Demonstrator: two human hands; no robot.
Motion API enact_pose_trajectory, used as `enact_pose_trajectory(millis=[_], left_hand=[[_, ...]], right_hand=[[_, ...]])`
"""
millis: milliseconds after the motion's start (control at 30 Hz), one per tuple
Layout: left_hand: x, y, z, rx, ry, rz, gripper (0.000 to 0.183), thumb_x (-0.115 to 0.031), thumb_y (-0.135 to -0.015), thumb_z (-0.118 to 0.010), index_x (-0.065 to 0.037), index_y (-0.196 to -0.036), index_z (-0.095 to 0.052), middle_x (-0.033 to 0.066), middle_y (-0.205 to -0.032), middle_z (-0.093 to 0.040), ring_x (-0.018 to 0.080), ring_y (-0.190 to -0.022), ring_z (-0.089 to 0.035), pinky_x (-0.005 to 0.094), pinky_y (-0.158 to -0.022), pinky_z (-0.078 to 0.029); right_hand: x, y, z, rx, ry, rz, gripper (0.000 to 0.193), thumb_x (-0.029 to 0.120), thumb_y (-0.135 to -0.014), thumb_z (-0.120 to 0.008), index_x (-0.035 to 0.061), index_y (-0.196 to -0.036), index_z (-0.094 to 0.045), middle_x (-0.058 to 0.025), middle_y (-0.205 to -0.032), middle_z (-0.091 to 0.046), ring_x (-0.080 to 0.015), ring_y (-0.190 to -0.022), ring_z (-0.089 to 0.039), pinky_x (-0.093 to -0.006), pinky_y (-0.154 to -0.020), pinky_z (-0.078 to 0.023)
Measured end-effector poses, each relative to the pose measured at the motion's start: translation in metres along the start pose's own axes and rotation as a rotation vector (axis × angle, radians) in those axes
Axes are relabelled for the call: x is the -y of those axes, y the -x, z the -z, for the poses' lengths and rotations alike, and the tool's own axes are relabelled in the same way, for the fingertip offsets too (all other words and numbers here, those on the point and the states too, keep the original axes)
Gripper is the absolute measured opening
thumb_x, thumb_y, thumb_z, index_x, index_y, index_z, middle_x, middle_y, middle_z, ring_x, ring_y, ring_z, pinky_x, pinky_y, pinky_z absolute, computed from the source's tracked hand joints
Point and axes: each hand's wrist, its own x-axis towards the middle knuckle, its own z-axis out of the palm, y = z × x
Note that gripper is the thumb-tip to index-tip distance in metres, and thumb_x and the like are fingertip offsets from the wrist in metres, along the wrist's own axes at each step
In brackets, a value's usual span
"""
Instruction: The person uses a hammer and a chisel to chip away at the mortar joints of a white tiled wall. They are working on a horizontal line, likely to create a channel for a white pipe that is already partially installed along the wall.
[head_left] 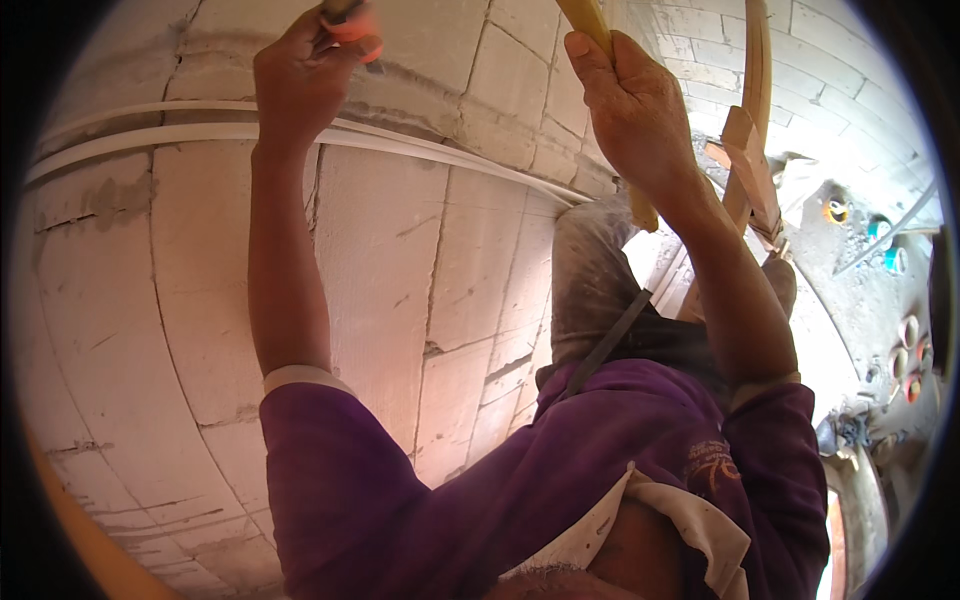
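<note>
Pale block wall (380, 260), across the left. Purple top (600, 420), worn. Yellowish wooden stick (588, 18), upper centre: right hand (640, 110), fingers clamped around it. Orange-and-dark tool (350, 24), upper left (partly cropped, blurred): left hand (300, 88), fingers gripping it. Orange chest emblem (712, 462); lettering unclear.

The left hand (303, 85) is raised before a wall (375, 250) of pale blocks and grips a small orange and dark object (354, 24), which is partly cut by the upper edge, so its kind cannot be told. The right hand (642, 115) is wrapped around a yellow stick (643, 209), whose lower end comes out below this hand. White pipes (200, 132) run along the wall, and a wooden frame (752, 165) stands farther to the right.
</note>
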Motion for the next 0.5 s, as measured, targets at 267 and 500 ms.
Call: enact_pose_trajectory(millis=[267,500], left_hand=[[-0.014,-0.01,-0.006,0.152,-0.181,0.077,0.036,-0.009,-0.088,-0.079,-0.001,-0.122,-0.07,0.0072,-0.104,-0.076,0.0121,-0.097,-0.071,0.0303,-0.09,-0.057],[-0.02,-0.004,-0.014,0.183,-0.307,-0.005,0.036,-0.011,-0.089,-0.08,-0.001,-0.123,-0.071,0.0078,-0.101,-0.077,0.0125,-0.094,-0.073,0.0298,-0.089,-0.058]], right_hand=[[0.002,-0.004,-0.003,0.002,-0.019,0.138,0.043,0.042,-0.107,-0.054,0.0036,-0.087,-0.058,-0.0046,-0.061,-0.051,-0.0133,-0.053,-0.045,-0.0343,-0.05,-0.039],[0.025,-0.007,-0.017,0.022,-0.058,0.252,0.042,0.038,-0.106,-0.052,-0.0014,-0.094,-0.061,-0.0193,-0.066,-0.063,-0.034,-0.054,-0.061,-0.0483,-0.053,-0.047]])
